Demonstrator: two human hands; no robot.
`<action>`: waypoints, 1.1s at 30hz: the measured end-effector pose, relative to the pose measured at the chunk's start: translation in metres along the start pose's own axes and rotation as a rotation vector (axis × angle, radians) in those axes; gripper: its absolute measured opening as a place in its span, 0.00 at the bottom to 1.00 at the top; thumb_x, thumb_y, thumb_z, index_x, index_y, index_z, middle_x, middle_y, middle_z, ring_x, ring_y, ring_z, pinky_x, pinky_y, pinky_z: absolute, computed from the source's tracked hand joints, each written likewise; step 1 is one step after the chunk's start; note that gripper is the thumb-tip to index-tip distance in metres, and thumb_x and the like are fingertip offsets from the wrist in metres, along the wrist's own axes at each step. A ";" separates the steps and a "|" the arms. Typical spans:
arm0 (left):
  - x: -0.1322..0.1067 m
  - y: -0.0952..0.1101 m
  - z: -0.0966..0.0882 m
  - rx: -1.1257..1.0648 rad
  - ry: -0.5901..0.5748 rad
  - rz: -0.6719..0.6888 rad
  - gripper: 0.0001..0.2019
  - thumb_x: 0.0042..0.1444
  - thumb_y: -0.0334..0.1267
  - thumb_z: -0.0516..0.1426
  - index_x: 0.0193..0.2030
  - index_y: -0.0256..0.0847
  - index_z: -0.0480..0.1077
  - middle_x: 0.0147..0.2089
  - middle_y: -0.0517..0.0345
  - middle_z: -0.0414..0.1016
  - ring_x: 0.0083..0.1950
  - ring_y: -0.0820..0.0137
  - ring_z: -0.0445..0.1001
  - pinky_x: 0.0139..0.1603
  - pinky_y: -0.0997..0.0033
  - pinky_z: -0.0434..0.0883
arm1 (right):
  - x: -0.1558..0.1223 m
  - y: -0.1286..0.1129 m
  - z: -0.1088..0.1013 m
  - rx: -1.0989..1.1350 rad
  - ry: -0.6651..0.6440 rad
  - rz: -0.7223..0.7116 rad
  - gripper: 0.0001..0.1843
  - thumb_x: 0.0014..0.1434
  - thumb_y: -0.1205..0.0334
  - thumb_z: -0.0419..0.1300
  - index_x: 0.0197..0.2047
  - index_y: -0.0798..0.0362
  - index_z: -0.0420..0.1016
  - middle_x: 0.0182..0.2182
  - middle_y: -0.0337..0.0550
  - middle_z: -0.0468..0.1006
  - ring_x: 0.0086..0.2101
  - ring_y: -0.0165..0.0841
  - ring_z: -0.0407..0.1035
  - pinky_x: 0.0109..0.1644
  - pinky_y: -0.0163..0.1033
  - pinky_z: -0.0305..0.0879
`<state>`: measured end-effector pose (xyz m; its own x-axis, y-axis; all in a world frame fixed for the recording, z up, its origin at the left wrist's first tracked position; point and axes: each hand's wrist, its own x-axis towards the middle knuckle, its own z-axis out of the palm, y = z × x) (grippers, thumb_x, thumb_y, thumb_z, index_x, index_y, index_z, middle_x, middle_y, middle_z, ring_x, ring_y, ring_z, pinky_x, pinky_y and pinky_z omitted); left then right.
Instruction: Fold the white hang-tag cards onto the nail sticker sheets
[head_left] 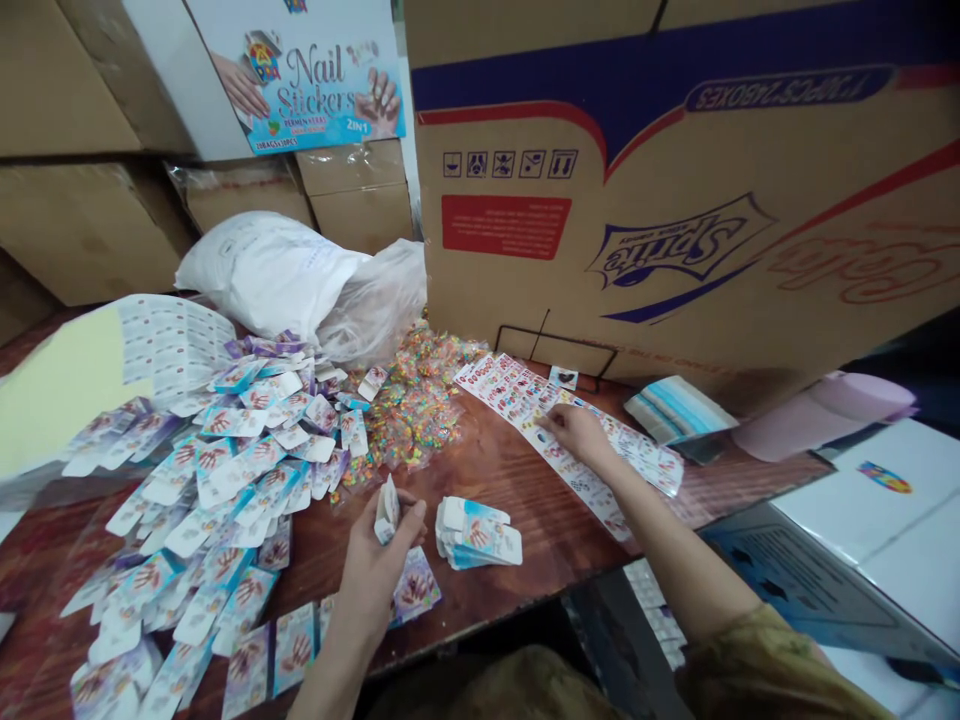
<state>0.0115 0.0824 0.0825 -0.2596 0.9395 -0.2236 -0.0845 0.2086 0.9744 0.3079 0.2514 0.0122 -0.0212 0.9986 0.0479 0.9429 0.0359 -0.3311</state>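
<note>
left grip (379, 560) pinches one small packet (388, 508) upright at the near edge of the surface (525, 490), with the stack (480, 535) just right, in easy reach. right grip (574, 430) is released, fingers flat, steadying the sticker sheet (510, 385) far right. loose pile (225, 470) left.

Big Sprite-printed carton (675, 200) fills one o'clock, with a Nail Stickers box (315, 80) up at eleven. White bags (277, 270) slump at ten, a clear wrap of multicoloured bits (420, 400) spills just beside them, and a pink pad (825, 410) lies at three by the wooden desk (510, 480).
</note>
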 end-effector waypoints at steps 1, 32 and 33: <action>0.000 0.000 0.001 -0.005 -0.006 0.006 0.20 0.45 0.51 0.66 0.34 0.37 0.70 0.27 0.60 0.70 0.30 0.71 0.70 0.34 0.72 0.72 | 0.000 -0.001 -0.003 0.012 0.007 -0.013 0.14 0.60 0.55 0.57 0.28 0.54 0.77 0.27 0.46 0.80 0.29 0.36 0.72 0.32 0.36 0.55; -0.018 0.056 0.018 0.068 -0.024 0.626 0.08 0.51 0.35 0.62 0.29 0.41 0.65 0.37 0.56 0.72 0.45 0.64 0.73 0.49 0.64 0.70 | -0.101 -0.156 -0.075 1.107 -0.125 -0.465 0.16 0.59 0.47 0.63 0.32 0.53 0.79 0.25 0.41 0.79 0.26 0.32 0.73 0.29 0.36 0.70; -0.017 0.055 0.015 0.074 -0.066 0.594 0.09 0.51 0.36 0.62 0.28 0.41 0.65 0.35 0.56 0.72 0.44 0.64 0.73 0.47 0.65 0.70 | -0.102 -0.156 -0.072 1.132 -0.105 -0.417 0.16 0.58 0.48 0.63 0.32 0.53 0.79 0.25 0.41 0.79 0.25 0.32 0.73 0.28 0.35 0.70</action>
<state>0.0261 0.0816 0.1400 -0.1817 0.9153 0.3594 0.1246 -0.3411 0.9317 0.1864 0.1412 0.1268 -0.3308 0.8986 0.2884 0.0338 0.3167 -0.9479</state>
